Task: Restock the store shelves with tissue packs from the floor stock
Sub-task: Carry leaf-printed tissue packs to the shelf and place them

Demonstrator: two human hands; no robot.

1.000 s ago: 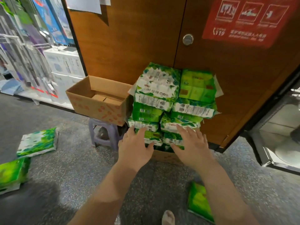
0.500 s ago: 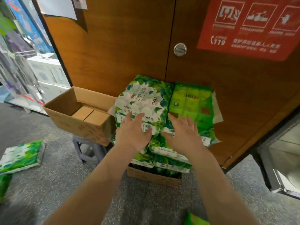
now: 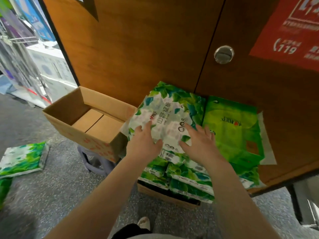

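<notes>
Floor left: loose tissue pack (image 3: pixel 23 159) lying flat, well apart from the stack.
Cardboard box (image 3: pixel 89 121): open, on a stool (image 3: pixel 94 163), just left of the stack.
Left hand (image 3: pixel 144 144): I see it flat on the top white-green pack (image 3: pixel 165 118), fingers straight, thumb at the near edge, not clenched.
Right hand (image 3: pixel 200 144): same, spread on that pack's right part.
Stack (image 3: pixel 186 178): against the wooden door (image 3: pixel 146 49), sitting in a low carton (image 3: pixel 164 195).
Green pack (image 3: pixel 233 131): on top, right, touching the held one.

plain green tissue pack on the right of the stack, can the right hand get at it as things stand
Probably yes: the right hand rests on the white leaf-print tissue pack right beside the plain green tissue pack, whose top lies uncovered.
</notes>
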